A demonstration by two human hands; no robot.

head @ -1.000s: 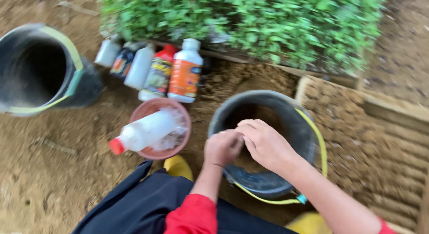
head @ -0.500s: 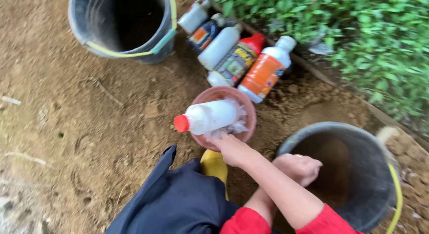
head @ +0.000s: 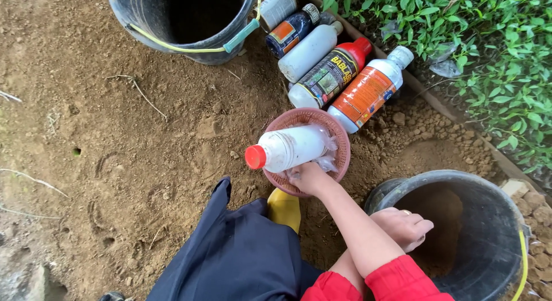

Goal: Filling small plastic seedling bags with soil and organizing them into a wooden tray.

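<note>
Bare brown soil [head: 115,134] carries everything. At its top left edge stands a black bucket [head: 144,25]. Near the middle, a white bottle [head: 293,147] with a red cap lies on its side across a pink basket [head: 345,146], cap jutting over the left rim.

The right hand [head: 307,177] reaches across to the basket's near rim. Its fingers curl against the bottle's base and some crumpled clear plastic, but I cannot tell whether they grip. A sure hold would wrap the bottle's middle, since it overhangs and could roll.

More bottles [head: 330,74] lie behind. The left hand [head: 402,226] rests flat, fingers loosely spread, on a second bucket [head: 494,220] at the lower right.

A second ago both hands met over that bucket and the basket was untouched.
</note>
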